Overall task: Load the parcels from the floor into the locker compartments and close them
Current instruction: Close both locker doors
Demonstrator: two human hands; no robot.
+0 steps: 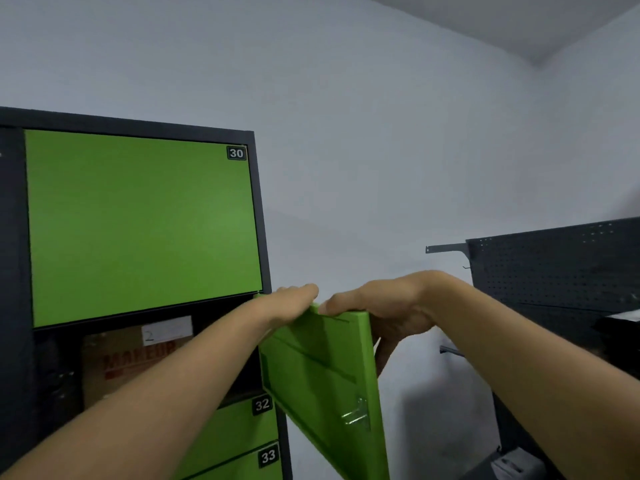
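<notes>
The dark grey metal locker cabinet [259, 216] is serving as the landmark. Its large flat green door numbered 30 [142, 223] is sitting closed at the top of the cabinet. Directly below that door, one compartment is standing open, and a brown cardboard parcel with red print and a white label [128, 362] is resting inside it. The green metal door of this open compartment [322, 382] is swinging out to the right of the cabinet, with its inner face and silver latch [356, 415] showing. The left hand [294, 299] is lying on the top edge of the open door near the hinge side, fingers extended and pressing flat rather than curled. The right hand [388, 313] is grasping the outer top corner of the same door, thumb on the top edge and fingers wrapping behind the panel. Below the open compartment, the green doors numbered 32 [242, 424] and 33 [249, 462] are sitting closed. To the right of the cabinet, a black perforated metal panel [561, 271] is standing against the pale wall.
</notes>
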